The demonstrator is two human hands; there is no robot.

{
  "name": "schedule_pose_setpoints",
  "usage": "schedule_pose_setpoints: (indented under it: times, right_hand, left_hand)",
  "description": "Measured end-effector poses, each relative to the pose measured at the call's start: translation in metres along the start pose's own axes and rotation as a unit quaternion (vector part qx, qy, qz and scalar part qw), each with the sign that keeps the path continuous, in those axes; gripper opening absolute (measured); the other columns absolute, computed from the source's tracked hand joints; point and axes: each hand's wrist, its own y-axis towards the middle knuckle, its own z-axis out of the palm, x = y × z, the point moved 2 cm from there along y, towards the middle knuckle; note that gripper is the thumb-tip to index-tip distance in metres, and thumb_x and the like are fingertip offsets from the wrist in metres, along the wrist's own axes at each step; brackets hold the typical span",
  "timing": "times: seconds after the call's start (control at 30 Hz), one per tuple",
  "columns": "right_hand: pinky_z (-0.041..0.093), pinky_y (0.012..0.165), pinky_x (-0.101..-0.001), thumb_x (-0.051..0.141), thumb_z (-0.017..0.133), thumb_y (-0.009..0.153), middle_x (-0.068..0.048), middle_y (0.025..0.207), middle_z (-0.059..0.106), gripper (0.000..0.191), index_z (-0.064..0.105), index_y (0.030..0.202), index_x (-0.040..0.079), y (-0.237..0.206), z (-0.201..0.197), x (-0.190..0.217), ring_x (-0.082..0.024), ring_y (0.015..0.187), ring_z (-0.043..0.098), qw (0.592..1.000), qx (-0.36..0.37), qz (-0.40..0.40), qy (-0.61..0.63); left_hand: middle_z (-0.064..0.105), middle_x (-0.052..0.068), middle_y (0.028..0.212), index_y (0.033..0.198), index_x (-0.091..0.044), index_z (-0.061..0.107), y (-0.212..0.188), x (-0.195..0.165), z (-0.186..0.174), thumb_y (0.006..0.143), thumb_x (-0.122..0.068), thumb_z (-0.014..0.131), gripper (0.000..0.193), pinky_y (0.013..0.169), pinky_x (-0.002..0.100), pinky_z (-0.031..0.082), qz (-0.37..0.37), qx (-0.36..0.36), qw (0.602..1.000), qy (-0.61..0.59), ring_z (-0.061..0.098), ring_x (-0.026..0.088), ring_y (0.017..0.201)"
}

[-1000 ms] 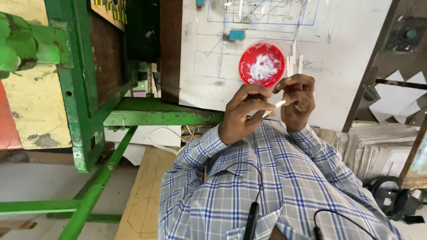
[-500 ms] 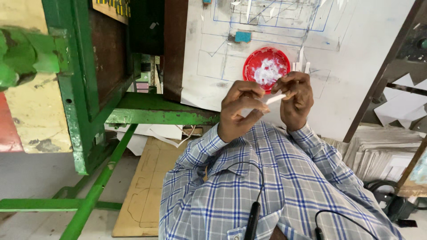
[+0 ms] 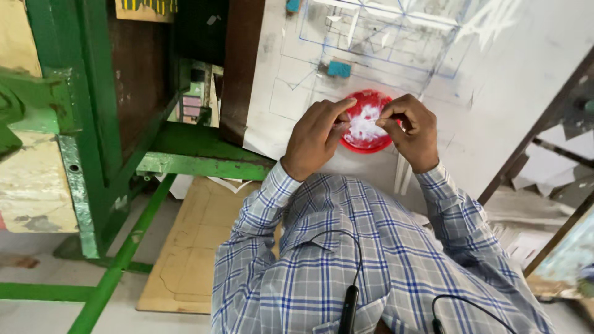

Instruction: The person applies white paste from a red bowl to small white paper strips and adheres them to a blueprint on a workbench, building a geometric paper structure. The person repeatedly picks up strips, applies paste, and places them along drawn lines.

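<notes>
At upper centre, left hand (image 3: 314, 141) and right hand (image 3: 413, 130) pinch a small white strip (image 3: 341, 125) over a round red plastic dish (image 3: 366, 141); a yellow-and-black striped sign (image 3: 146, 7) sits at upper left.

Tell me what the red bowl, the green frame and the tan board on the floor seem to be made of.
Red bowl: likely plastic, with an even bright colour and a thin rim; the white bits inside are too blurred to tell. Green frame: painted metal, with straight angle bars, bolt holes and chipped, worn paint. Tan board: probably plywood or thick cardboard, flat and matt, with lines drawn or cut on it.
</notes>
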Motion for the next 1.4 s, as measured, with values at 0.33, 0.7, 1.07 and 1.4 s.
schedule_pose_setpoints:
  times: [0.33, 0.7, 1.07, 1.4]
  right_hand:
    - [0.049, 0.072, -0.0336, -0.001, 0.08, 0.097, -0.008, 0.092, 0.064, 0.026, 0.073, 0.123, 0.002, 0.168, -0.064, -0.034, -0.023, 0.083, 0.06, 0.942, 0.113, -0.219, -0.228]
    - [0.041, 0.089, -0.0443, 0.031, 0.076, 0.106, -0.008, 0.103, 0.05, 0.048, 0.067, 0.147, 0.007, 0.248, -0.061, -0.082, -0.028, 0.098, 0.051, 0.83, 0.283, -0.306, -0.372]
    - [0.037, 0.088, -0.0442, 0.043, 0.071, 0.106, -0.005, 0.102, 0.044, 0.05, 0.069, 0.151, 0.021, 0.256, -0.046, -0.089, -0.028, 0.1, 0.044, 0.79, 0.299, -0.299, -0.445]
    - [0.037, 0.088, -0.0447, 0.047, 0.068, 0.108, -0.004, 0.098, 0.044, 0.051, 0.068, 0.154, 0.024, 0.261, -0.038, -0.093, -0.027, 0.098, 0.043, 0.776, 0.307, -0.281, -0.473]
  left_hand:
    - [0.075, 0.003, 0.095, 0.155, -0.004, 0.036, 0.094, 0.125, 0.056, 0.1, -0.01, 0.074, 0.067, 0.079, 0.029, 0.059, -0.145, -0.211, 0.958, -0.127, 0.072, 0.012, 0.086]
    - [0.072, -0.005, 0.088, 0.159, -0.01, 0.03, 0.154, 0.158, 0.1, 0.091, -0.003, 0.08, 0.085, 0.079, 0.025, 0.053, -0.182, -0.302, 0.934, -0.057, 0.069, 0.007, 0.078]
    - [0.069, -0.011, 0.088, 0.158, -0.011, 0.034, 0.158, 0.164, 0.089, 0.09, -0.007, 0.081, 0.083, 0.098, 0.029, 0.037, -0.189, -0.26, 0.947, 0.004, 0.061, 0.004, 0.075]
    - [0.073, -0.008, 0.095, 0.157, -0.012, 0.037, 0.15, 0.171, 0.075, 0.094, -0.006, 0.08, 0.077, 0.1, 0.029, 0.04, -0.154, -0.225, 0.961, -0.032, 0.067, 0.004, 0.083]
